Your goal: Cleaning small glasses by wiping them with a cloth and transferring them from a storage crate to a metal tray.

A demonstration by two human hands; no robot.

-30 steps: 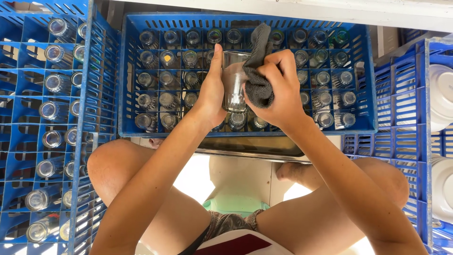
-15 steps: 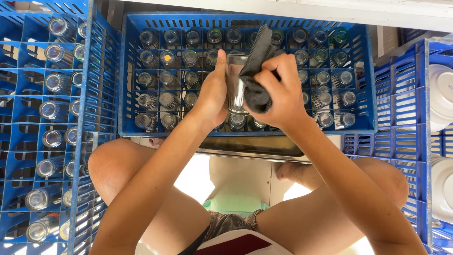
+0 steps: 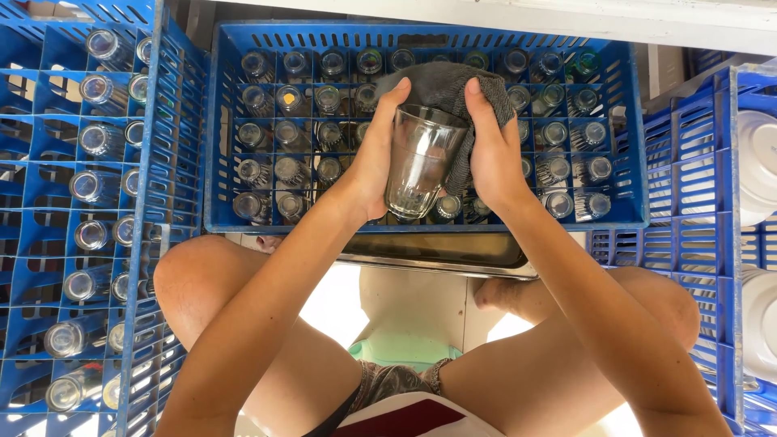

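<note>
1. Glass: clear, ribbed, tilted with its mouth up and away from me, held over the near edge of the middle crate.
2. Left hand: my fingers curl round the glass's left side, closed on it.
3. Right hand: my fingers press a grey cloth against the glass's right side and rim, closed on cloth and glass together.
4. Middle crate: blue, gridded, a glass standing in most cells.
5. Left crate: blue, more glasses in its cells.
6. Right crate: white dishes, cut off by the frame edge.
7. Metal tray: beneath the middle crate, mostly hidden.
8. Floor: pale tile between my bare knees, bright with sun.
</note>
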